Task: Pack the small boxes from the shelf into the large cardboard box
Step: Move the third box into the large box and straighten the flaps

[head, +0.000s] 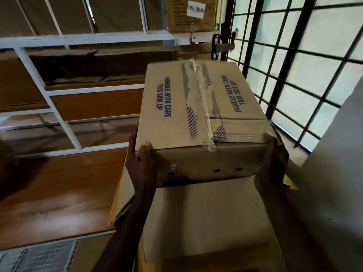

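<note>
Cardboard item: taped brown carton printed "HANDLE WITH CARE" (198, 114), being carried above a plain brown cardboard box (204, 218) beside the white-framed wooden shelf (64, 107). Packing is looking early; nothing is showing as packed. Left hand (140, 160) is gripping the carton's near-left corner, thumb over the top edge; right hand (272, 154) is clasping its near-right corner.

A black metal grille (294, 75) fills the right side; beside its upper left corner sits a labelled carton (191, 14) (barcode sticker showing).
</note>
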